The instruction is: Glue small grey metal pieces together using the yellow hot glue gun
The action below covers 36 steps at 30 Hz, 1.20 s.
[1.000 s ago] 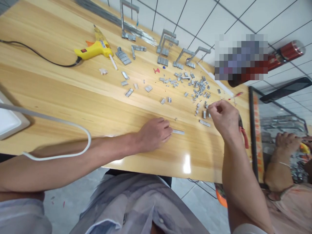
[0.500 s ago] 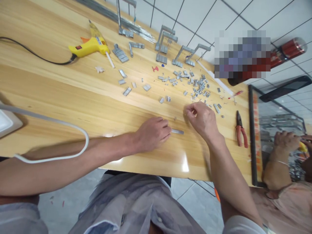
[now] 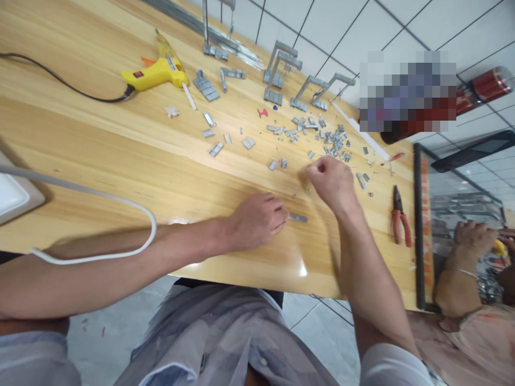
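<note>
My left hand (image 3: pixel 262 220) rests on the wooden table with its fingers closed round one end of a flat, narrow grey metal strip (image 3: pixel 298 218). The strip's free end points to the right along the tabletop. To the right and a little farther away is my right hand (image 3: pixel 333 183), curled closed above the table. Whatever its fingers hold, if anything, is hidden. Beyond it lies a pile of small cut grey metal pieces (image 3: pixel 336 140), with a few separate pieces (image 3: pixel 248 143) scattered to the left.
A yellow glue gun (image 3: pixel 156 74) with a cord lies at the back left. Several small metal frames (image 3: pixel 281 61) stand along the back. Red-handled pliers (image 3: pixel 399 220) lie right, beside a dark-framed case (image 3: pixel 420 230). A co-worker's hand (image 3: pixel 475 238) is at far right. A white cable (image 3: pixel 132 201) crosses my left forearm.
My right hand has risen slightly and moved a little away from me. My left hand stays at the strip. The whole view has shifted slightly.
</note>
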Each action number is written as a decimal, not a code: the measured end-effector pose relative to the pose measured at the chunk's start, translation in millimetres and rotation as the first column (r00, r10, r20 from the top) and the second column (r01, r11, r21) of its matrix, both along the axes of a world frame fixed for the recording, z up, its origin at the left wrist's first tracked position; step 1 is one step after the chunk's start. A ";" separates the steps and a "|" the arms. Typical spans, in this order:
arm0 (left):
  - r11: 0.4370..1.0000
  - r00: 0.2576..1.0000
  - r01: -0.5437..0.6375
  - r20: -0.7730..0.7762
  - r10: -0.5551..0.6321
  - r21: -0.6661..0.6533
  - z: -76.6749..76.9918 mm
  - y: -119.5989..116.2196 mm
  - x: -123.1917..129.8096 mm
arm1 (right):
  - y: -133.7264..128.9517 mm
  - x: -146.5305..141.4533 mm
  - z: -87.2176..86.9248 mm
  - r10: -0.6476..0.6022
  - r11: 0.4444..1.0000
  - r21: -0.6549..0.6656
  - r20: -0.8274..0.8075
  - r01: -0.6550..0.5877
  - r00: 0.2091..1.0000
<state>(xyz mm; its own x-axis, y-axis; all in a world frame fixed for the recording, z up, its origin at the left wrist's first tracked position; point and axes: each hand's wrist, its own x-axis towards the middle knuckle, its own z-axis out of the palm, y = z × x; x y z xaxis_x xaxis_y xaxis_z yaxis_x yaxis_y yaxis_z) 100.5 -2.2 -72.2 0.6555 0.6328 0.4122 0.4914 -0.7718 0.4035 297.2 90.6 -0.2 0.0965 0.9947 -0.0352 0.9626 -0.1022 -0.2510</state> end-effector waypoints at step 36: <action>0.999 0.998 -0.016 0.063 0.018 -0.034 0.5 1.6 -0.9 | -36.8 20.9 -23.7 0.370 0.906 0.210 0.033 -0.368 0.929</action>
